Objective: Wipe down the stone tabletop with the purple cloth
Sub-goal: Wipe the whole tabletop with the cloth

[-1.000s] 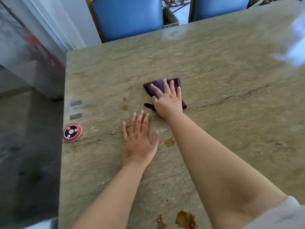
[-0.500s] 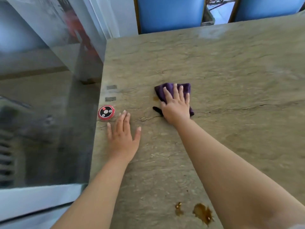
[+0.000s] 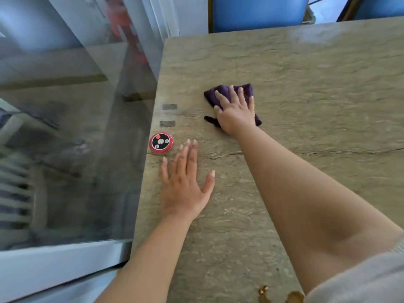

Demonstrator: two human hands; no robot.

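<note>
Item: purple cloth, folded into a rough pad, lying in the upper centre of the frame on the stone tabletop. I read its long axis as running from upper left to lower right, with a dark tail poking out at its lower-left edge. My right hand presses flat on it, fingers straight and slightly spread, pinning rather than clutching. My left hand rests flat on the bare stone at centre-left, fingers extended, holding nothing. Just beside its fingertips sits a round red-and-black call button; two grey patches lie above it near the table's left edge. Progress, as I judge it: partial. Brown spill spots remain at the bottom edge, unwiped.
</note>
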